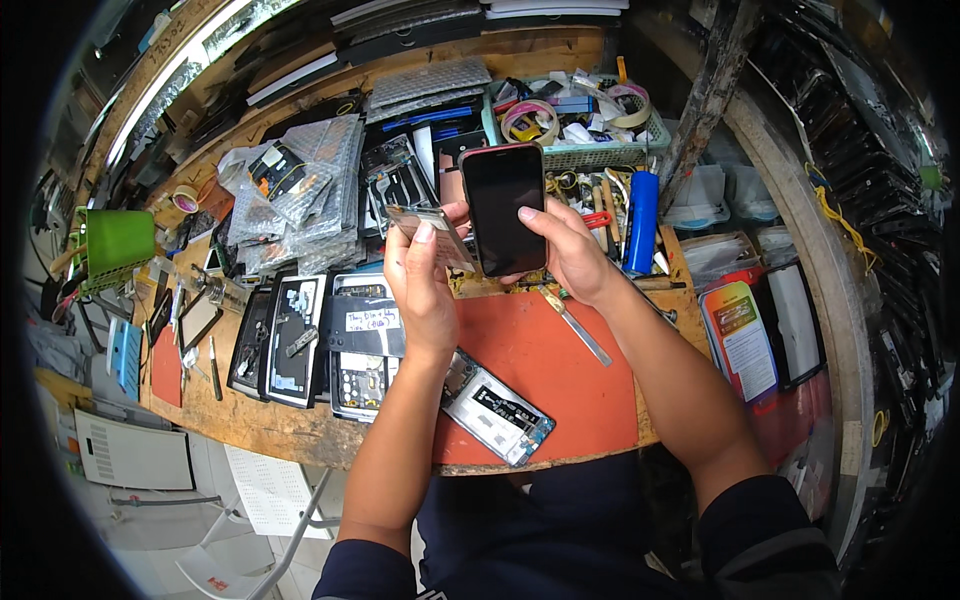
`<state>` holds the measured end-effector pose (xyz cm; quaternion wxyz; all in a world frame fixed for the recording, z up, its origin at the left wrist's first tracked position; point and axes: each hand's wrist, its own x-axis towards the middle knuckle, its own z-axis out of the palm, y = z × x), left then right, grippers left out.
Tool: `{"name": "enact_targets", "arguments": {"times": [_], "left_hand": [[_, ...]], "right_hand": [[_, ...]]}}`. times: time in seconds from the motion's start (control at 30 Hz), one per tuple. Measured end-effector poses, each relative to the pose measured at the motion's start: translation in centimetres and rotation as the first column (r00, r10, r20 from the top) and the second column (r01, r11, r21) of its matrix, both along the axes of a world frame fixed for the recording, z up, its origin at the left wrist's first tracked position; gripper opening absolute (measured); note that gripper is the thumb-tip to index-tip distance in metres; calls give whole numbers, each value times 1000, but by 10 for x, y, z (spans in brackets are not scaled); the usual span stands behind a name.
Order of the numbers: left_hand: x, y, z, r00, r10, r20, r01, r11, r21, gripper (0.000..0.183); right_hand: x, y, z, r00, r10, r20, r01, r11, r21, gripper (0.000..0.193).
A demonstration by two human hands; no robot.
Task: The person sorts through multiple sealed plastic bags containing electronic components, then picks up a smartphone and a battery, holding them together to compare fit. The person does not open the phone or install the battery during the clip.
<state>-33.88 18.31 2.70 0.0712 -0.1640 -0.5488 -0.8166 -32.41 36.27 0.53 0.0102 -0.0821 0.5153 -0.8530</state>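
Note:
My right hand (572,240) is closed round a dark-screened smartphone (505,215) with a red rim, its thumb lying on the glass. The phone stands tilted up above the far end of an orange-red mat (560,400). In my left hand (425,280) is a flat phone battery (440,238), greyish-brown with print, pinched under the thumb. Left fingertips reach behind the phone's left edge. On the mat below, beside my left forearm, lies an opened phone body (500,412) with its inside showing. A thin metal pry tool (577,328) lies on the mat near my right wrist.
Trays of phone parts (295,345) sit left of the mat. Bubble-wrapped packs (310,190) pile up behind them. A green basket (590,152) with tape rolls stands at the back, a blue cylinder (641,222) at right. A wooden post (710,80) rises at far right.

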Motion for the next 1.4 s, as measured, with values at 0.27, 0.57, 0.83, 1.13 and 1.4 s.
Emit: {"name": "enact_targets", "arguments": {"times": [0.27, 0.57, 0.83, 1.13, 1.4], "left_hand": [[0, 2, 2, 1000, 3, -29, -3, 1000, -10, 38], [0, 1, 2, 1000, 3, -15, -4, 1000, -19, 39], [0, 2, 3, 1000, 9, -23, -9, 1000, -8, 39], [-1, 1, 1, 1000, 6, -6, -6, 1000, 3, 38], [-4, 0, -1, 1000, 12, -18, -12, 1000, -2, 39]], "right_hand": [[-1, 4, 3, 999, 37, 5, -37, 998, 40, 39], [0, 1, 1, 999, 33, -14, -34, 998, -47, 40], [-1, 1, 0, 999, 37, 1, -37, 998, -44, 43], [-1, 0, -1, 1000, -4, -20, 4, 1000, 1, 37], [1, -1, 2, 1000, 5, -25, -5, 1000, -5, 36]]}}
